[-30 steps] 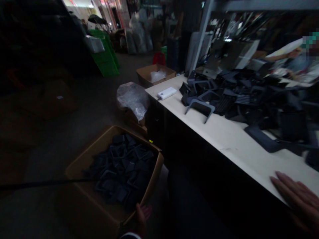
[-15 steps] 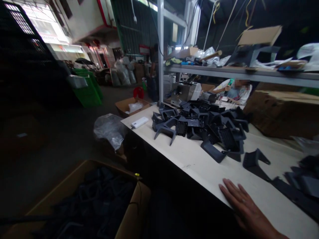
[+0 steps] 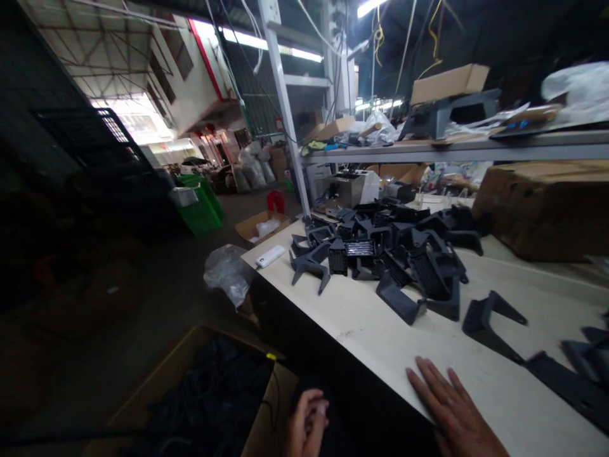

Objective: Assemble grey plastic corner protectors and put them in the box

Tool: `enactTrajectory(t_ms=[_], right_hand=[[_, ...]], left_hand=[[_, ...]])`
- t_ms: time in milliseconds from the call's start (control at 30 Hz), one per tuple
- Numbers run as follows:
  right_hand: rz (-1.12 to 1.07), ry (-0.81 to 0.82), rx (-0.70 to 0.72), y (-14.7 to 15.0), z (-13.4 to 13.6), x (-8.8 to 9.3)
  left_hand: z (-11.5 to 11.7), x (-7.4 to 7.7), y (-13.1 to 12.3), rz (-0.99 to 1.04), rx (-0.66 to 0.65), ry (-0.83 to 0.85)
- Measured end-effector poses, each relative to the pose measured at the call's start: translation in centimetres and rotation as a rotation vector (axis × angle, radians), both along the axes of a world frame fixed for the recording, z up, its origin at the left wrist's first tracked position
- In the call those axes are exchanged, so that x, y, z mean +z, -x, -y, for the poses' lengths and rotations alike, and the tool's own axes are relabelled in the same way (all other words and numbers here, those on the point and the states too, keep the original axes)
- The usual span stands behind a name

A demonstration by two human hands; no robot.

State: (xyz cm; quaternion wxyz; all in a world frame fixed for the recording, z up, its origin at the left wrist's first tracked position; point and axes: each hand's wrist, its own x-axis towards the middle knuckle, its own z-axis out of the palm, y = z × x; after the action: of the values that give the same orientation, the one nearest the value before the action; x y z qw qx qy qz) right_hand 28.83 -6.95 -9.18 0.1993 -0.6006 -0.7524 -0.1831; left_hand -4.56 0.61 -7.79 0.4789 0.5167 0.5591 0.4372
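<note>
My right hand (image 3: 451, 406) lies flat on the white tabletop (image 3: 352, 327) near its front edge, fingers stretched out and holding nothing. Past its fingertips sits a dark grey U-shaped plastic bracket (image 3: 485, 324), apart from the hand. Low in the middle of the view, my left hand (image 3: 308, 422) is curled closed beside the cardboard box (image 3: 280, 393); whatever may be inside its fingers is hidden. That box contains many dark plastic parts (image 3: 209, 387). A heap of similar grey brackets (image 3: 399, 254) covers the back of the table.
A white rectangular device (image 3: 270, 256) rests at the table's left corner. More brackets (image 3: 571, 387) lie at the right edge. A large carton (image 3: 547, 209) stands at the back right, under a metal shelf (image 3: 457, 151). A plastic-covered box (image 3: 228, 276) is on the floor.
My left hand has come into view from below, its fingers curled. The camera view has shifted and tilted. My right hand stays flat on the table.
</note>
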Motion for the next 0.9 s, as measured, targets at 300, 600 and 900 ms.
enactTrajectory(t_ms=[300, 600, 900], right_hand=[[-0.048, 0.003, -0.023, 0.2, 0.0, 0.0], [-0.076, 0.024, -0.036, 0.4, 0.1, 0.5], [-0.068, 0.075, -0.055, 0.6, 0.0, 0.4]], left_hand=[[-16.9, 8.9, -6.6, -0.381, -0.048, -0.419], [-30.3, 5.2, -11.6, -0.529, -0.108, -0.407], [-32.3, 3.3, -10.6, -0.355, -0.373, -0.476]])
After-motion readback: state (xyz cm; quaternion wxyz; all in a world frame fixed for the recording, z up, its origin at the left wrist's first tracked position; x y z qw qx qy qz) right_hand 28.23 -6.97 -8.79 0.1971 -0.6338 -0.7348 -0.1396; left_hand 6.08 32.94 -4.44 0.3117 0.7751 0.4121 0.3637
